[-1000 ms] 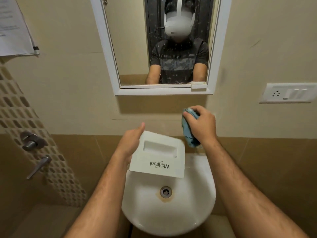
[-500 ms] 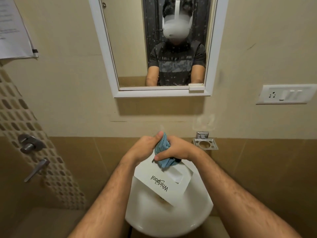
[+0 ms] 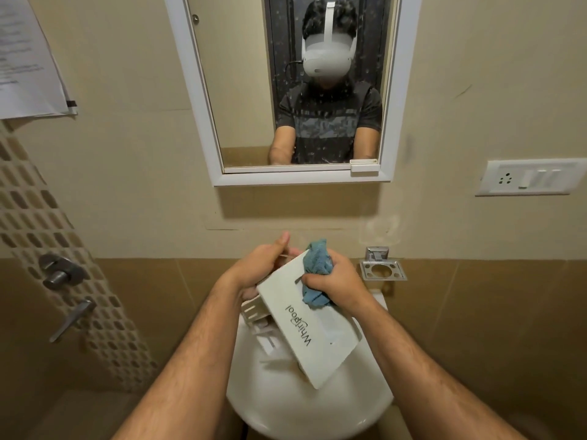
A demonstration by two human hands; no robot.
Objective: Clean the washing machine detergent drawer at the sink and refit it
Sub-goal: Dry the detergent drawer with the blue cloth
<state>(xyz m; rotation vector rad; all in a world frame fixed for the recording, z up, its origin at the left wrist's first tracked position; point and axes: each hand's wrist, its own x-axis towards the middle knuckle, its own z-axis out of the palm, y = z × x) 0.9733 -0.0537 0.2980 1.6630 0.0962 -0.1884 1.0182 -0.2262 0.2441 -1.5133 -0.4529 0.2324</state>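
Note:
The white detergent drawer [image 3: 305,328], its front panel marked Whirlpool, hangs tilted over the white basin [image 3: 286,404]. My left hand [image 3: 259,265] grips the drawer's body behind the panel's upper left edge, thumb pointing up. My right hand [image 3: 335,282] holds a crumpled blue cloth [image 3: 317,265] pressed against the panel's handle recess. The drawer's ribbed compartments [image 3: 254,312] show below my left hand. The tap and the drain are hidden behind the drawer and hands.
A metal holder [image 3: 382,269] is fixed to the wall right of the basin. A mirror [image 3: 295,87] hangs above, a switch plate [image 3: 527,177] at right. Metal valves [image 3: 60,271] and a lever [image 3: 73,319] project from the tiled wall at left.
My right hand brought the cloth from beside the drawer onto its front panel. The drawer has turned clockwise and tipped, so its compartments now show on the left.

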